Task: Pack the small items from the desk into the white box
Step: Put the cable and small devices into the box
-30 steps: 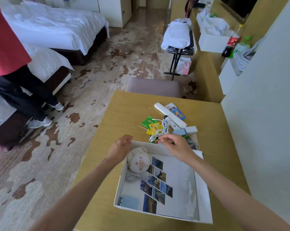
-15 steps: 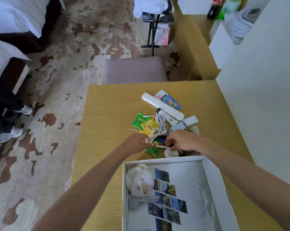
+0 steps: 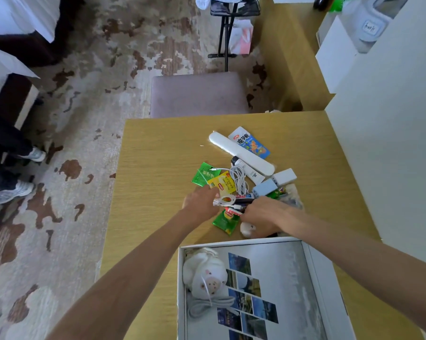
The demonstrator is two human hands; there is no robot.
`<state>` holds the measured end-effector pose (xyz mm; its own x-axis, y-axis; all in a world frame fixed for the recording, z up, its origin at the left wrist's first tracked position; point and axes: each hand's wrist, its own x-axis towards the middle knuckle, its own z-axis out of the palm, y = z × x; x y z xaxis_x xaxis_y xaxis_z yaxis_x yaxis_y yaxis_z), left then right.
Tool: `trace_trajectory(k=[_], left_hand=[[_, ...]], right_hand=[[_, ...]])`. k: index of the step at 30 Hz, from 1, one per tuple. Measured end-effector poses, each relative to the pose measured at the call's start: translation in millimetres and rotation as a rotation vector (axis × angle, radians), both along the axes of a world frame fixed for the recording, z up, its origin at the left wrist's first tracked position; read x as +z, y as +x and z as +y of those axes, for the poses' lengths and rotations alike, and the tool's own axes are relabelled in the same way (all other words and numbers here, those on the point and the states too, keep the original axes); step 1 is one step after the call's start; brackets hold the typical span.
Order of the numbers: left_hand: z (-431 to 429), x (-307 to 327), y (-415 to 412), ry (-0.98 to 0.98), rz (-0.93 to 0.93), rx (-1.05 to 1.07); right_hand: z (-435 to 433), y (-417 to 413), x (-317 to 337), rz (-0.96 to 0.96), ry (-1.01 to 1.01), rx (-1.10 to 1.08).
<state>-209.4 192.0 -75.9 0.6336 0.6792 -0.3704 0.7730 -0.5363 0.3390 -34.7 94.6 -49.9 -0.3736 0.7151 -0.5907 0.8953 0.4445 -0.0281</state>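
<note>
two hands meet in the centre pile (image 3: 241, 182), our left hand (image 3: 199, 202) pinching a cable (image 3: 223, 199), our right hand (image 3: 262, 213) curled on what we cannot tell, and a snag could drag packets (image 3: 223, 184) off the desk (image 3: 158, 148).

I see a hotel room: white-sheeted beds (image 3: 18, 15) on my left, patterned carpet (image 3: 109, 69), a folding luggage rack (image 3: 231, 11), and a wooden desk (image 3: 158, 155) with a padded stool (image 3: 199, 94).

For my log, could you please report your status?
Left hand, right hand on desk pile, grips unclear. White box open, plush toy inside. Nothing blocking.
</note>
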Motion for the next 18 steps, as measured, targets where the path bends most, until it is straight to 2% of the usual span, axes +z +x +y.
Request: trace_trajectory(k=[4, 7, 9, 12, 14, 18], left_hand=[[-7, 0, 13, 0.083, 0.026, -0.062], [-7, 2, 16, 0.081, 0.0, -0.039], [-4, 5, 11, 0.006, -0.079, 0.052], [-2, 16, -1, -0.185, -0.309, 0.192], [-4, 32, -7, -0.286, -0.453, 0.259], [-24, 72, -21, -0.346, -0.755, 0.339]], right_hand=[[0, -2, 2, 0.023, -0.028, -0.079], [-3, 1, 5, 0.158, -0.046, -0.296], [-7, 6, 12, 0.366, -0.024, -0.567], [-18, 18, 32, 0.77, -0.04, -0.917], [-28, 25, 47, 0.95, -0.015, -1.05], [-59, 28, 83, 1.32, 0.087, -1.187]])
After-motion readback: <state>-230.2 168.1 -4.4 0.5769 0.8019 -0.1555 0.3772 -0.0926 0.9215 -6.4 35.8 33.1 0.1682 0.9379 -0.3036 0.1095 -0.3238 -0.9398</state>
